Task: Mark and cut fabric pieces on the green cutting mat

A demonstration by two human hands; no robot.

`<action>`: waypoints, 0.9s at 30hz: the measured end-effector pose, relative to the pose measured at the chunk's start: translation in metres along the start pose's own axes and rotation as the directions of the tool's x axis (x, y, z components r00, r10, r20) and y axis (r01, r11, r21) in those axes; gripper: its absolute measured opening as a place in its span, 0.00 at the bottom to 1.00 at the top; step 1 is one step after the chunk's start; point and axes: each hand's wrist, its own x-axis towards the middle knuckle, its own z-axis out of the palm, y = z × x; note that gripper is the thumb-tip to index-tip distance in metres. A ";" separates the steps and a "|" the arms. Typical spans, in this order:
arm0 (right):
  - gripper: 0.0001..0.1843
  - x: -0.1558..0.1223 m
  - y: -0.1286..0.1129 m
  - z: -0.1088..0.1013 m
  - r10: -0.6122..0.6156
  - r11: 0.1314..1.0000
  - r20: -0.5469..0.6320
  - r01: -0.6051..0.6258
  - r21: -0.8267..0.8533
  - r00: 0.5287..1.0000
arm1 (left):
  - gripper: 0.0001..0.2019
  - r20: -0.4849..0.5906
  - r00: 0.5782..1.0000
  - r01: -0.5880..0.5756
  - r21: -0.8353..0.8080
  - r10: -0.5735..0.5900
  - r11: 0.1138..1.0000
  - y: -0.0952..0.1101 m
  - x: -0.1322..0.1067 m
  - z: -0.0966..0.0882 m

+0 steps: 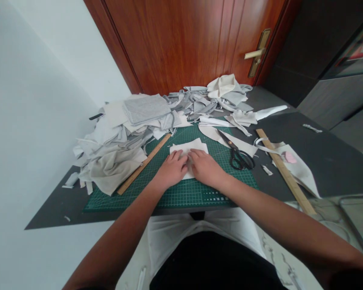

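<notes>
- A green, white-gridded cutting mat (184, 198) lies on a dark grey tabletop (345, 161).
- A small stack of off-white, flat fabric pieces (196, 144) sits on the middle of the mat, its layers slightly out of line.
- The left hand (173, 169) rests palm down on the fabric's left part, fingers loosely bent; whether its fingertips pinch any layer, I cannot tell.
- The right hand (204, 167) lies palm down on the fabric's right part, close beside the left, fingers bent inward; I cannot tell if it grips a layer.
- Black-handled metal scissors (236, 155) lie at the mat's right side, blades over a pale, curved cloth piece (213, 133).
- 1 flat wooden ruler (143, 165) slants across the mat's left side; a 2nd wooden ruler (286, 171) lies right of the mat, over a pale, pointed cloth piece (305, 171).
- Grey and cream cloth scraps (199, 100) heap behind and left of the mat.
</notes>
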 end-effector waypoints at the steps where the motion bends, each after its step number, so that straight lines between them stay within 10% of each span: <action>1: 0.26 0.007 0.000 0.005 0.008 1.000 0.021 -0.008 -0.002 1.000 | 0.20 -0.005 1.000 0.010 0.009 -0.010 1.000 0.000 0.001 0.001; 6: 0.37 0.013 0.002 0.024 0.191 0.981 -0.026 -0.192 -0.041 0.981 | 0.23 -0.037 0.996 0.082 -0.039 -0.083 0.996 -0.002 0.000 0.010; 12: 0.42 0.010 -0.001 -0.001 0.393 0.919 -0.083 -0.394 0.006 0.916 | 0.28 -0.180 0.928 0.314 -0.088 -0.325 0.945 0.003 -0.006 0.019; 18: 0.34 0.027 0.027 -0.023 0.570 0.703 0.159 -0.579 0.413 0.806 | 0.24 -0.268 0.918 0.255 -0.169 -0.293 0.952 0.006 -0.013 0.021; 23: 0.10 0.044 0.039 -0.037 0.460 0.582 0.225 -0.483 0.654 0.859 | 0.25 -0.368 0.876 0.174 -0.364 -0.313 0.915 -0.004 -0.016 0.025; 27: 0.15 0.095 0.080 -0.087 0.467 0.499 0.009 -0.273 0.822 0.884 | 0.23 -0.424 0.836 0.133 -0.459 -0.349 0.878 -0.010 -0.019 0.026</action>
